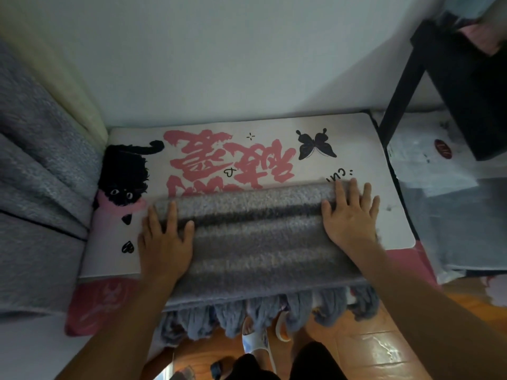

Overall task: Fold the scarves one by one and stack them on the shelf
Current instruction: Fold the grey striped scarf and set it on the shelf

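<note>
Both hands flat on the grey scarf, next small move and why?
Probably fold the scarf end to end: the left hand carries its end over to the right hand. It lies as a long flat band with its fringe off the near edge, too wide to stack.

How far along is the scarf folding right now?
Done: the grey scarf lies flat in a doubled band across the mat, fringe hanging off the near edge. In hand: the left hand and right hand press flat on its two ends. Left: more folds, then shelving; no folded stack shows.
</note>
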Demonstrator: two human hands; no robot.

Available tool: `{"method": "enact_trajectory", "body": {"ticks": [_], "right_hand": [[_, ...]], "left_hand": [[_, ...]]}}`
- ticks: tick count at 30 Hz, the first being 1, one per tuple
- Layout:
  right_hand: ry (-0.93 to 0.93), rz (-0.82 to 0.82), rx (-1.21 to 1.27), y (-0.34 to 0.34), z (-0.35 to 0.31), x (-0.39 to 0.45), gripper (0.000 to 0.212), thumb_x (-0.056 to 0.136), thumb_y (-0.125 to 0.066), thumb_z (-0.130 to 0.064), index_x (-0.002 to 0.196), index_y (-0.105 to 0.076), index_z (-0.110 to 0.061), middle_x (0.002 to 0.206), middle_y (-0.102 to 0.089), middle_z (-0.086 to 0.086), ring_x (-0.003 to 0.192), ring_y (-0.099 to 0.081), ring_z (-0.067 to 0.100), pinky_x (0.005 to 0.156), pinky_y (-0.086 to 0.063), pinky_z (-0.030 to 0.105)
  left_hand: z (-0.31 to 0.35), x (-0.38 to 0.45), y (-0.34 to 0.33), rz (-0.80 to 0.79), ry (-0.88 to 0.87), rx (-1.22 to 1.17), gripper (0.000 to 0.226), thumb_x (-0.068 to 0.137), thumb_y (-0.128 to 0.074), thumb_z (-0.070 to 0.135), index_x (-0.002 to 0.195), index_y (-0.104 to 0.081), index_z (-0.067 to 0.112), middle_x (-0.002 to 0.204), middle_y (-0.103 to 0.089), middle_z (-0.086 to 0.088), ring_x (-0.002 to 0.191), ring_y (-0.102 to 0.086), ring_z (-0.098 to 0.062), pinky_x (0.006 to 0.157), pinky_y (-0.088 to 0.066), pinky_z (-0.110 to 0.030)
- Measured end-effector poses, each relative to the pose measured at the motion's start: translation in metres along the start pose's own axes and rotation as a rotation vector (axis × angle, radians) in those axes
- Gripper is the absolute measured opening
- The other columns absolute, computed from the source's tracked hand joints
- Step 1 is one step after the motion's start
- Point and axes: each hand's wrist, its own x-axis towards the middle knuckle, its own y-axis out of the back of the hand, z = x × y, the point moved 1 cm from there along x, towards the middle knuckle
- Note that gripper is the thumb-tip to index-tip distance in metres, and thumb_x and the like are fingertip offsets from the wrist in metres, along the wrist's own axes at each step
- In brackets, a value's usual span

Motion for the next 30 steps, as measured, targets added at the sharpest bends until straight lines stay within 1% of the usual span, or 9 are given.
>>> {"method": "enact_trajectory", "body": {"ticks": [2,4,8,13,17,20,22,25,30], "right_hand": [[0.004,0.098,0.044,0.020,-0.033,-0.018,0.068,0.100,-0.017,-0.052,0.159,-0.011,-0.019,0.167,0.000,0.015,0.152,0.008,0.039,0.121,-0.004,0.060],[0.238,0.189,0.086,0.034,-0.085,-0.051,0.065,0.104,-0.014,-0.050,0.160,-0.005,-0.019,0.166,0.006,0.013,0.152,0.014,0.036,0.122,-0.001,0.058],[0.558,-0.030,0.038,-0.008,-0.143,-0.090,0.065,0.104,-0.010,-0.055,0.160,-0.001,-0.023,0.167,0.012,0.005,0.152,0.020,0.029,0.123,0.000,0.056],[0.533,-0.105,0.017,-0.038,-0.131,-0.084,0.065,0.103,-0.011,-0.055,0.160,-0.003,-0.023,0.168,0.008,0.002,0.153,0.017,0.025,0.124,0.001,0.050],[0.532,-0.060,0.037,-0.036,-0.133,-0.086,0.065,0.103,-0.014,-0.055,0.160,-0.010,-0.024,0.168,0.002,0.001,0.154,0.011,0.024,0.125,0.000,0.048],[0.527,-0.056,0.056,-0.034,-0.132,-0.086,0.065,0.103,-0.017,-0.055,0.160,-0.013,-0.025,0.168,-0.002,0.000,0.154,0.008,0.022,0.125,-0.002,0.048],[0.532,-0.090,0.091,-0.031,-0.130,-0.086,0.065,0.102,-0.018,-0.057,0.160,-0.011,-0.027,0.168,0.000,-0.002,0.154,0.010,0.020,0.125,-0.002,0.047],[0.533,-0.207,0.176,-0.010,-0.130,-0.083,0.067,0.102,-0.025,-0.059,0.160,-0.010,-0.029,0.168,0.002,-0.001,0.154,0.008,0.023,0.124,-0.006,0.049],[0.711,-0.243,0.065,0.015,-0.149,-0.103,0.070,0.100,-0.030,-0.059,0.159,-0.005,-0.031,0.167,0.000,0.006,0.150,0.001,0.038,0.120,-0.015,0.056]], "left_hand": [[0.002,0.002,-0.001,-0.006,0.015,-0.006,0.072,0.096,-0.016,0.068,0.159,0.001,0.039,0.168,0.000,-0.017,0.152,-0.010,-0.041,0.122,-0.016,-0.058],[0.005,0.001,-0.001,-0.021,0.028,-0.005,0.072,0.096,-0.015,0.069,0.159,0.004,0.041,0.168,0.002,-0.016,0.153,-0.008,-0.039,0.123,-0.013,-0.056],[0.001,0.007,0.005,-0.083,0.026,-0.070,0.073,0.098,-0.025,0.068,0.159,0.003,0.040,0.167,-0.002,-0.018,0.153,-0.007,-0.040,0.123,-0.012,-0.056],[-0.010,0.001,0.032,-0.143,0.217,-0.659,0.097,0.090,-0.072,0.045,0.160,-0.007,0.030,0.161,-0.027,-0.009,0.143,-0.035,-0.036,0.115,-0.035,-0.055],[-0.024,-0.023,0.046,-0.326,0.580,-1.023,0.074,0.089,-0.074,0.042,0.148,-0.037,0.019,0.136,-0.057,-0.009,0.106,-0.064,-0.034,0.091,-0.053,-0.050],[-0.019,-0.033,0.061,-0.582,0.626,-1.139,0.053,0.083,-0.076,0.048,0.121,-0.067,0.011,0.112,-0.074,-0.017,0.096,-0.072,-0.039,0.089,-0.056,-0.050],[-0.006,-0.045,0.075,-0.698,0.596,-1.153,0.041,0.086,-0.074,0.045,0.107,-0.074,0.010,0.100,-0.076,-0.019,0.090,-0.073,-0.038,0.083,-0.058,-0.045],[-0.011,-0.050,0.090,-0.634,0.510,-1.165,0.036,0.087,-0.074,0.036,0.108,-0.074,0.007,0.093,-0.077,-0.019,0.076,-0.074,-0.035,0.079,-0.057,-0.044],[-0.059,-0.055,0.141,-0.431,0.516,-1.161,0.068,0.064,-0.089,0.040,0.126,-0.068,0.021,0.111,-0.075,-0.015,0.097,-0.072,-0.040,0.090,-0.056,-0.053]]}}
